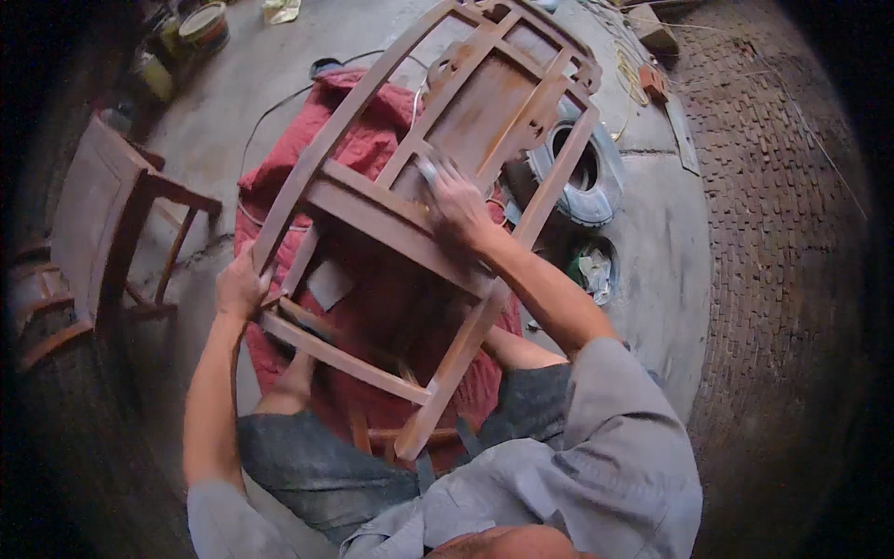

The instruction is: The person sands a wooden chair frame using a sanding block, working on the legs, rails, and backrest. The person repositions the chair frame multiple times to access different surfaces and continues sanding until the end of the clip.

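Plainly, the brown wooden chair frame [400, 226] takes up the middle, tilted over a red quilted cloth [279, 177], its openwork back pointing away from the person and its legs near the person's knees. That placing seems to bring the back panel within easy reach, and the cloth probably cushions the wood; whether anything props it underneath cannot be told.

The left hand [242, 282] is curled closed around the lower end of the left upright, apparently to steady the frame. The right hand [461, 205] lies low over the panel beside the crossrail, fingers extended and a small whitish patch [427, 170] at their tips; whether that is something gripped cannot be made out.

Around the cloth spreads a smooth grey concrete floor [661, 279], bordered on the right by rough brown brick paving [754, 233]. A second brown wooden chair [102, 214] stands at the left, a grey rubber tyre [596, 197] lies right of the frame, a round bucket [207, 42] sits at the upper left, and one orange-red brick [654, 84] rests near the paving.
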`<state>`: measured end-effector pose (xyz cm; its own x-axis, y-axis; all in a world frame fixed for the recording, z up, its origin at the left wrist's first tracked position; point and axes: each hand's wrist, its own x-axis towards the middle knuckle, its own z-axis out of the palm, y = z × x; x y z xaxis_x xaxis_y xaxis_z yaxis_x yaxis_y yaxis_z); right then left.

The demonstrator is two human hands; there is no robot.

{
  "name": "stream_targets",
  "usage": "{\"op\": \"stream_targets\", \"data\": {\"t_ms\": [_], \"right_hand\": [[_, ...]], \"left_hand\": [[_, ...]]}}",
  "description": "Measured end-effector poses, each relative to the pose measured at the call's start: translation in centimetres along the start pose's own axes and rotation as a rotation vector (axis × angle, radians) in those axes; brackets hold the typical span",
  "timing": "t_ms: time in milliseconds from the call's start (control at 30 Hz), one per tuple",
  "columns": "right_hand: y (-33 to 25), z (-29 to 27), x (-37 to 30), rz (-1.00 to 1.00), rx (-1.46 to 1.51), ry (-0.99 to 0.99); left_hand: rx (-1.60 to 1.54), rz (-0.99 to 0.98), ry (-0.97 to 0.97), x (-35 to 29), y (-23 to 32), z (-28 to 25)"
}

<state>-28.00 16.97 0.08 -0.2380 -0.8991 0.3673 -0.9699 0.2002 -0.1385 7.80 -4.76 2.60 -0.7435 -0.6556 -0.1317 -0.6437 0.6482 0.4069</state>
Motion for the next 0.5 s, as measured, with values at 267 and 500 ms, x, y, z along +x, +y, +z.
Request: {"op": "stream_targets", "data": {"t_ms": [267,500], "right_hand": [[10.4,-6.4,-1.3,0.247,-0.116,-0.153],[11.0,-4.2,-6.1,0.047,-0.036,-0.041]], "left_hand": [[0.015,0.073,0.041,-0.2,-0.8,0.5],[0.093,0.039,0.018,0.5,-0.7,1.2]]}}
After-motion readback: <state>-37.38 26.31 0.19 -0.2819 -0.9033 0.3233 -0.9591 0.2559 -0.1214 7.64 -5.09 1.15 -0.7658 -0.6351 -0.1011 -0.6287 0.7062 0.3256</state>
